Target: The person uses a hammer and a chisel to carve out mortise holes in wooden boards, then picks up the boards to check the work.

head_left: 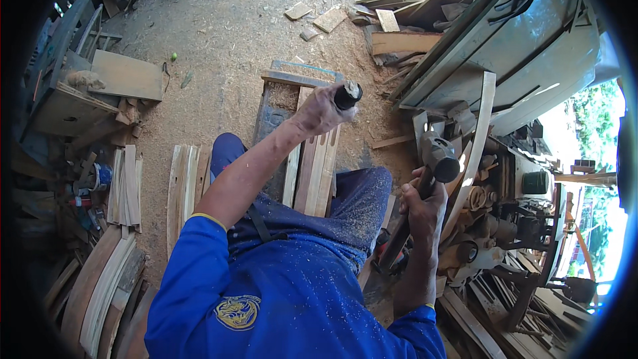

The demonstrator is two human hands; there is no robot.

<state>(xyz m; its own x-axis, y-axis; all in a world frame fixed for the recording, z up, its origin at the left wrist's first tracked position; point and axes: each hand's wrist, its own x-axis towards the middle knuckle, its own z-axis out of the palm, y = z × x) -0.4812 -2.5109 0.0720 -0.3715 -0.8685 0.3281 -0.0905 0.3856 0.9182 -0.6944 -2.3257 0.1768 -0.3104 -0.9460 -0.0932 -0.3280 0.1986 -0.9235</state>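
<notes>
My left hand [322,114] is closed around the handle of a chisel [349,95]. Its black-ringed, worn top end faces up, while the blade is hidden below the fist. The hand is above several slotted wooden boards [318,171] lying side by side between my legs. Off to the right, my right hand [425,209] grips a hammer [440,156] by its dark handle, the heavy rounded head raised above the fingers. Hammer and chisel are apart. The boards rest on a low, dark wooden bench [272,116] strewn with shavings.
Curved wooden slats [181,183] stand in bundles to my left, near a wooden box [73,110]. A long curved strip [480,129] rises at the right beside a large leaning panel [512,46] and a cluttered pile of wood. Sawdust and offcuts [329,20] cover the floor [219,46].
</notes>
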